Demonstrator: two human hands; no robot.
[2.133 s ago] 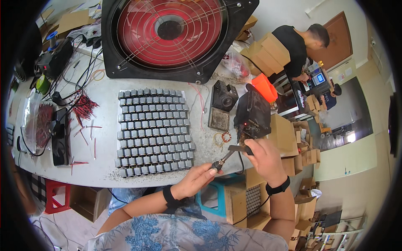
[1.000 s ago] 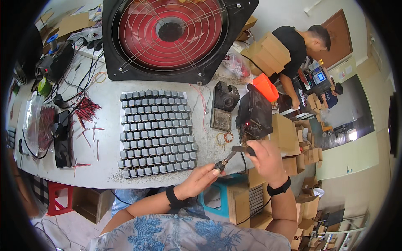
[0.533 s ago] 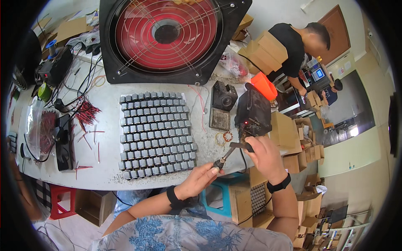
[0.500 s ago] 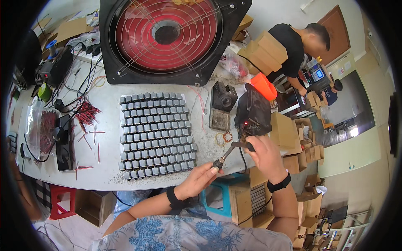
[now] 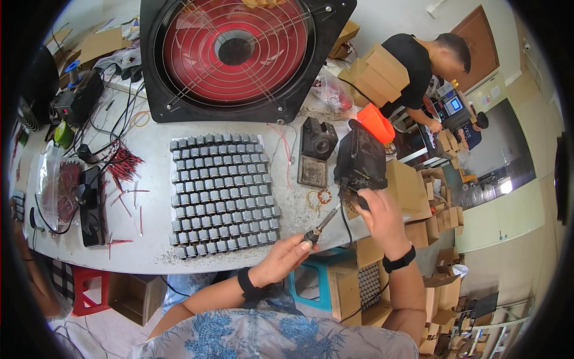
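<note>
My left hand (image 5: pixel 284 258) is closed around the dark grip of a soldering iron (image 5: pixel 326 220), just off the table's front edge. Its metal shaft slants up and to the right, toward the tip. My right hand (image 5: pixel 384 220) pinches a small dark tool (image 5: pixel 362 203), mostly hidden by the fingers, just right of the iron's tip. Beyond the hands sits a black soldering station (image 5: pixel 362 157). A stand with a tray (image 5: pixel 313 171) is beside it. To the left, small grey-topped components (image 5: pixel 224 191) stand in close rows on the white table.
A large red-and-black fan (image 5: pixel 236 54) stands at the back. Red-and-black wires (image 5: pixel 124 163), a power strip (image 5: pixel 91 206) and a plastic bag (image 5: pixel 52 179) lie left. A teal stool (image 5: pixel 308 284) and cardboard boxes (image 5: pixel 341 287) are below right. Another person (image 5: pixel 412 72) works at far right.
My right hand has turned and shifted slightly right with the dark tool, away from the iron's tip. The blade that crossed the tip is now largely out of sight. My left hand stays put.
</note>
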